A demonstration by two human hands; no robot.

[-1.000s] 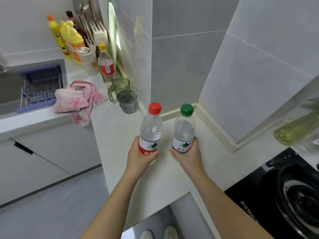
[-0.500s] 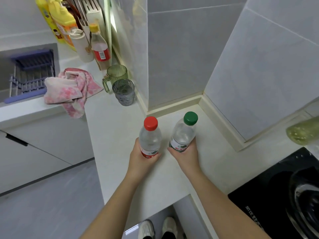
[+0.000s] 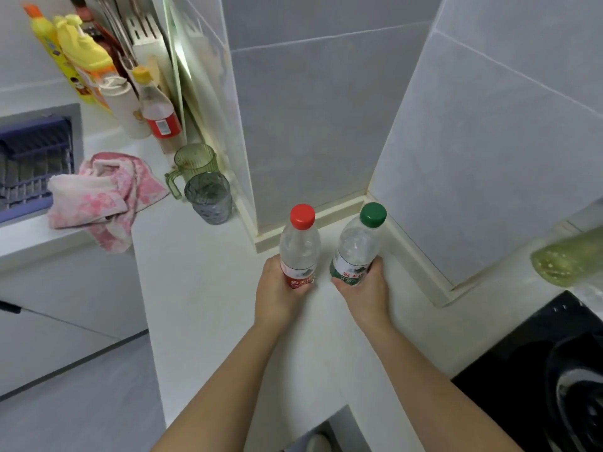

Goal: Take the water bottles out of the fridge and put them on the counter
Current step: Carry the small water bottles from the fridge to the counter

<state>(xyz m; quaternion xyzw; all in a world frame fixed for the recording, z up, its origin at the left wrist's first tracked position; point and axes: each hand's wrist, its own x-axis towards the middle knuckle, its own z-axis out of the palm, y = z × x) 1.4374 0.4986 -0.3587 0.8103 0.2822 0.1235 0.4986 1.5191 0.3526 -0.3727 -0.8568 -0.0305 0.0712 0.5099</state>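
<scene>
**Mia:** What are the fingers doing?

**Tom:** The fingers [image 3: 271,267] of the left hand [image 3: 277,290] are curled round the low part of the red-cap bottle [image 3: 300,246], on its red label. The right hand [image 3: 367,290] grips the green-cap bottle [image 3: 359,246] the same way, round its green label.

**Mia:** Where are the bottles?

**Tom:** They are side by side, close but not touching, over the white worktop [image 3: 195,288]. They are near the far corner where the grey walls meet. The red-cap bottle is straight up. The green-cap bottle leans a bit to the right. The hands hide the bottoms, so I cannot tell if they touch the worktop.

**Mia:** What else is there?

**Tom:** Far to the left, a grey cup [image 3: 208,202] stands by the wall, with a green mug [image 3: 195,164] just behind it. Left of them a pink cloth [image 3: 104,194] hangs over the worktop's edge. Farther back are some yellow bottles [image 3: 81,57]. A purple rack [image 3: 32,158] is at the far left. A black stove [image 3: 538,370] is on the near right.
</scene>
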